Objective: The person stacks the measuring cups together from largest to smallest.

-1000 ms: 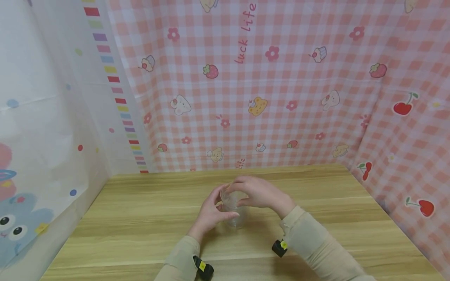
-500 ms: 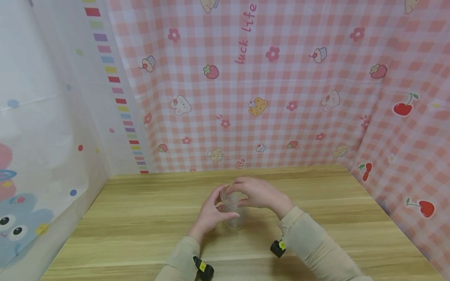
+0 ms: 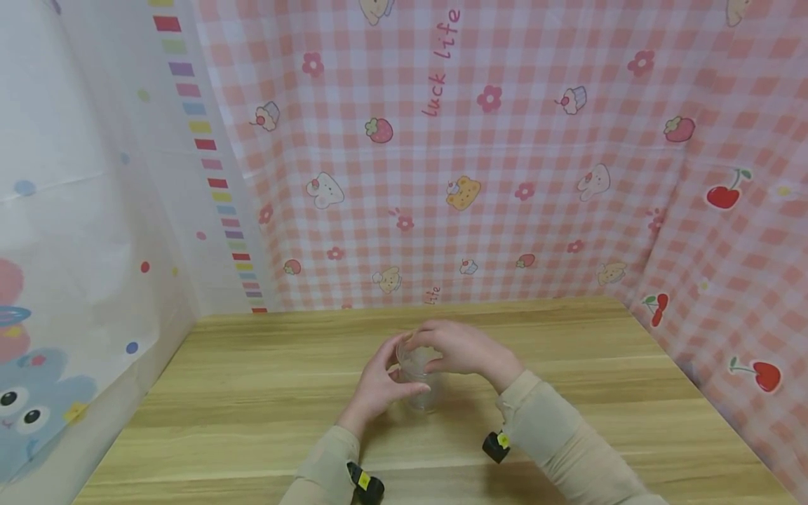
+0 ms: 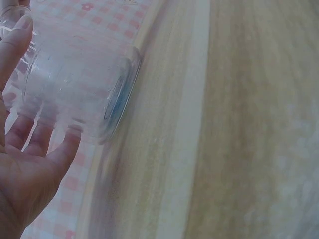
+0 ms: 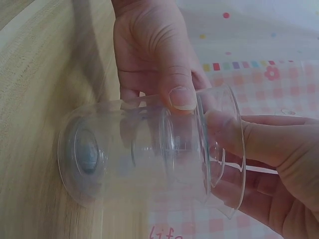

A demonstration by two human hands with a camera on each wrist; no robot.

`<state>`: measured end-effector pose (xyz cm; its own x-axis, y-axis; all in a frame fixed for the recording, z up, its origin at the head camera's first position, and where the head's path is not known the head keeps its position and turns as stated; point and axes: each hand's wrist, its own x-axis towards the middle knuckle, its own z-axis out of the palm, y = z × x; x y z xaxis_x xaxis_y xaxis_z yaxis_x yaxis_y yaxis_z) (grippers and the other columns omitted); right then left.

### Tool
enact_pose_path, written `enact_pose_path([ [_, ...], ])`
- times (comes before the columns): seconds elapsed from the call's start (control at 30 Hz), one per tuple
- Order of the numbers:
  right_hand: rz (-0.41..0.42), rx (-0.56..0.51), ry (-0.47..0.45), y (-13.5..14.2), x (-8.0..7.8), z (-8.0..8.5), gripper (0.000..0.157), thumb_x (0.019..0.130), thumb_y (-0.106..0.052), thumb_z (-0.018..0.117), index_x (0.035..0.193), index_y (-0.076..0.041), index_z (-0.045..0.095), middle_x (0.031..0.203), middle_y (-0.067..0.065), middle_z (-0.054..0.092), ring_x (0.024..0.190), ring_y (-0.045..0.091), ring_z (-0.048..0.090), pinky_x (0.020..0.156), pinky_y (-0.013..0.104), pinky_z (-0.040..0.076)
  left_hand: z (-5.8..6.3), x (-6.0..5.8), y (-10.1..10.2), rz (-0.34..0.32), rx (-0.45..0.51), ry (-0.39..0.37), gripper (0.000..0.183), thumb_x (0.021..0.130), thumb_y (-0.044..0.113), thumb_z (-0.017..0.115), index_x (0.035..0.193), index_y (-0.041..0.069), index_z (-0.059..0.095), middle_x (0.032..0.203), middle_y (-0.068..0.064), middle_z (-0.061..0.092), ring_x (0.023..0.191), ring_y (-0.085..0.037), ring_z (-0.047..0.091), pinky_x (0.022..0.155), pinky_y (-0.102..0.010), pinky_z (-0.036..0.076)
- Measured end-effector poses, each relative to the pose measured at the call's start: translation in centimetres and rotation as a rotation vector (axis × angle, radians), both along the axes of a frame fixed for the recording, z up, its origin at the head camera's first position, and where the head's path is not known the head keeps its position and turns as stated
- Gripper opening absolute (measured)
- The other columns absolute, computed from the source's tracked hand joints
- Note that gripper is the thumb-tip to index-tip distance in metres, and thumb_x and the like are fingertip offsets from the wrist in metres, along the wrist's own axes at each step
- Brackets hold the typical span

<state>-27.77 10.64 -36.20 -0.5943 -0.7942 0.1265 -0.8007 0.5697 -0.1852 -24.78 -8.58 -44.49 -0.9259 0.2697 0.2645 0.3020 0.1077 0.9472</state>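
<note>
A clear see-through cup (image 5: pixel 87 149) stands upright on the wooden table. A second clear piece with a flared rim (image 5: pixel 234 107), like a smaller cup, sits partly inside its mouth. My left hand (image 3: pixel 377 384) grips the lower cup near its top, thumb on the near side and fingers round the far side. From the right, my right hand (image 3: pixel 466 348) pinches the upper cup (image 3: pixel 413 359) at its rim, with the thumb showing through the clear wall. In the left wrist view, the left fingers (image 4: pixel 65 149) curve along the cup's side, and its base rests at the tabletop.
The light wood table (image 3: pixel 252 400) runs back to a pink checked cloth (image 3: pixel 404 161). White dotted cloth (image 3: pixel 113 210) hangs at the left, and more checked cloth at the right. Both sleeves carry a small black wrist camera (image 3: pixel 496 447).
The right forearm has drifted slightly to the left. Both hands keep their hold, and the two cups stay in nearly the same place.
</note>
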Motion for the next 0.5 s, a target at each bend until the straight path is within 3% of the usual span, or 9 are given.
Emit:
enact_pose_path([
  [0.07, 0.002, 0.0, -0.008, -0.08, -0.02, -0.01, 0.039, 0.084, -0.018, 0.081, 0.121, -0.012, 0.07, 0.122, 0.004, 0.064, 0.111, 0.021, 0.061, 0.092, 0.037, 0.053, 0.5, 0.31, 0.0, -0.003, 0.0, -0.001, 0.086, 0.072, 0.001, 0.087, 0.146, 0.005, 0.044, 0.144, -0.014, 0.049, 0.129, -0.034, 0.048, 0.104, -0.052, 0.043],
  [0.5, -0.012, 0.018, -0.055, -0.36, -0.17, -0.04, 0.039, 0.085, -0.017, 0.08, 0.122, -0.013, 0.07, 0.125, 0.003, 0.063, 0.114, 0.021, 0.06, 0.095, 0.038, 0.052, 0.41, 0.19, -0.12, -0.005, -0.025, -0.003, 0.088, 0.073, 0.007, 0.089, 0.147, 0.005, 0.042, 0.146, -0.013, 0.047, 0.13, -0.034, 0.047, 0.104, -0.052, 0.044],
])
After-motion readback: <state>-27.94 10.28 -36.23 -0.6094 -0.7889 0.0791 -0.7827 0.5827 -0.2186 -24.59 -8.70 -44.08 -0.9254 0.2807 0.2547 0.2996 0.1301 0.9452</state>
